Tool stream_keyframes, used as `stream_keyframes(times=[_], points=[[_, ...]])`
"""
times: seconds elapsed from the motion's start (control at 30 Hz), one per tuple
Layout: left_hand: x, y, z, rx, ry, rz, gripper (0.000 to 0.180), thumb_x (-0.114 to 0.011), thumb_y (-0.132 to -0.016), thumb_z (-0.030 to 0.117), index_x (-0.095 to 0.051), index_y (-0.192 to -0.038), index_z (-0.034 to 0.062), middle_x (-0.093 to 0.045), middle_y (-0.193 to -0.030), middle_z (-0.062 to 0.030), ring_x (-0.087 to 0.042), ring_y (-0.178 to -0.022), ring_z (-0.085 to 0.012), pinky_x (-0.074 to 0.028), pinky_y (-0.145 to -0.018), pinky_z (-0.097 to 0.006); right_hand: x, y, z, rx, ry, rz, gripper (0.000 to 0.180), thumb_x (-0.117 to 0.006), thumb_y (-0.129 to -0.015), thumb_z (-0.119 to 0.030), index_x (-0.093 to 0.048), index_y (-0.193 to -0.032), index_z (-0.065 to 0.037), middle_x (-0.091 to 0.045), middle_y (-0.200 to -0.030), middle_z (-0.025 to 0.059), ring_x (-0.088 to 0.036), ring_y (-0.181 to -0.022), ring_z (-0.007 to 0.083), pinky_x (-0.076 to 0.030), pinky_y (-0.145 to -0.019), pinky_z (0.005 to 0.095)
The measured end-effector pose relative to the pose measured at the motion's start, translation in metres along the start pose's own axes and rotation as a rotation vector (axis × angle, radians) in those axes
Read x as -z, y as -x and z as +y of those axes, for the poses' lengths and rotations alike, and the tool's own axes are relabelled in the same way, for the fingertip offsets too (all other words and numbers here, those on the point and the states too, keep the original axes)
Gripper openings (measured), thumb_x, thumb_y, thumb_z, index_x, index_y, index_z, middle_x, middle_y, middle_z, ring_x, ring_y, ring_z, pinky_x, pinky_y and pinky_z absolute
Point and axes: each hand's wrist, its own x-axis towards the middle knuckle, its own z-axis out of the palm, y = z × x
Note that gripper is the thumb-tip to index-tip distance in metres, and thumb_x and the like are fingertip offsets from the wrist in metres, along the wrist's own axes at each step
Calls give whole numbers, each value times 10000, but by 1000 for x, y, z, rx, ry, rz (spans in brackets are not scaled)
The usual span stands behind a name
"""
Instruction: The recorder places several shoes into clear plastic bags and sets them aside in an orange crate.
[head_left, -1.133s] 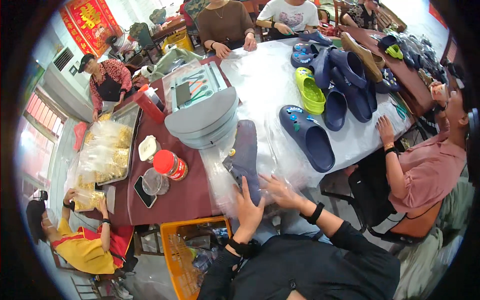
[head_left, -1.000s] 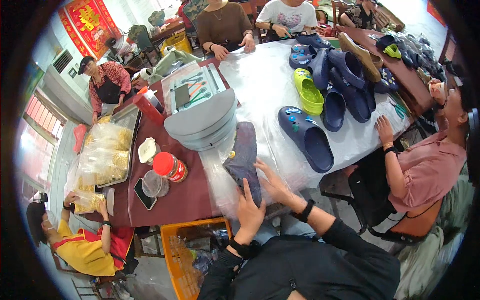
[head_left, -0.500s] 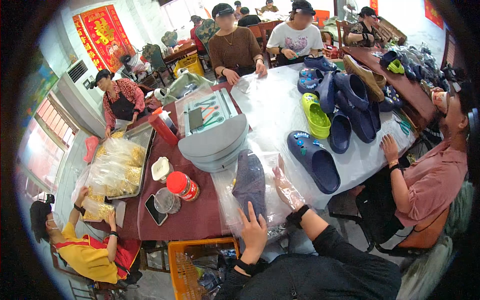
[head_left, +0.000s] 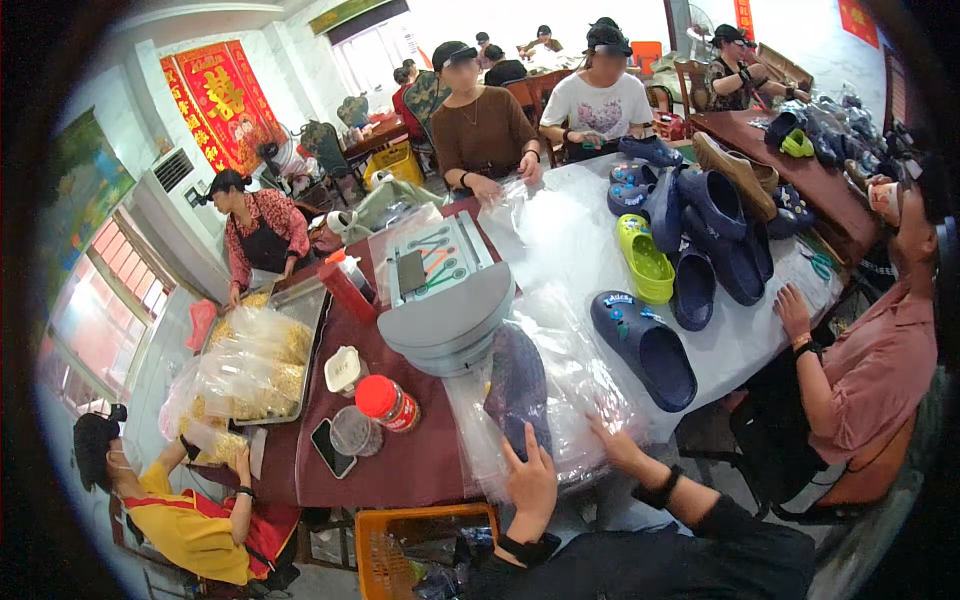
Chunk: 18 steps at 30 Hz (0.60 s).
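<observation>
A dark navy clog (head_left: 517, 385) lies inside a clear plastic bag (head_left: 585, 390) at the table's near edge. My left hand (head_left: 530, 480) rests at the clog's near end, its fingers stretched apart over the plastic. Just right of it, my right hand (head_left: 624, 448) lies at the bag's near right side with fingers extended. Whether its fingertips pinch the film is hard to make out. Beyond that hand sits a loose navy clog (head_left: 660, 365) with charms on its strap.
More navy clogs, a lime green clog (head_left: 645, 262) and a brown clog (head_left: 735, 175) crowd the right side. A grey machine (head_left: 445, 320), a red-lidded jar (head_left: 390, 402) and a phone (head_left: 332, 450) stand left. An orange crate (head_left: 375, 530) sits below. Co-workers surround the table.
My right hand has come out from under the clear film and drawn back toward me. My left hand stays by the bagged clog. The whole view has shifted slightly.
</observation>
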Motion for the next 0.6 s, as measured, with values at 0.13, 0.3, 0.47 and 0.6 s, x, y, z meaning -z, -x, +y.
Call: stream_keyframes(times=[0.13, 0.3, 0.47, 0.6], points=[[3, 4, 2, 13, 15, -79, 551, -508, -887, 239, -337, -1410, 214, -355, -1313, -354, -620, -804, -447, -529, -595, -438, 56, 52, -20, -121, -30, 136, 364, -465, -916, -95, -435, -1260, 19, -487, -1252, 192, -552, -1077, 218, -474, -864, 338], [-1, 1, -5, 15, 61, -43, 557, -511, -889, 254, -326, -1414, 226, -344, -1335, -341, -626, -737, -433, -524, -560, -427, 118, 49, -40, 122, 275, 399, 191, -566, -825, -34, -608, -1000, 29, -645, -998, 138, -632, -839, 167, -502, -716, 298], [-2, 2, -4, 5, 64, -42, 542, -507, -895, 265, -336, -1407, 219, -333, -1337, -347, -619, -779, -449, -524, -590, -442, 126, 11, -48, 225, 1320, 412, 554, -729, -693, -341, -565, -1183, -139, -307, -1408, 223, -350, -1225, 433, -367, -936, 509], [-4, 6, -4, -16, 89, -10, 566, -519, -889, 270, -318, -1416, 218, -314, -1347, -349, -597, -848, -476, -521, -642, -464, 107, -2, -21, -89, 1479, 311, 702, -761, -626, -426, -540, -1245, -179, -213, -1451, 243, -339, -1222, 453, -364, -923, 517]])
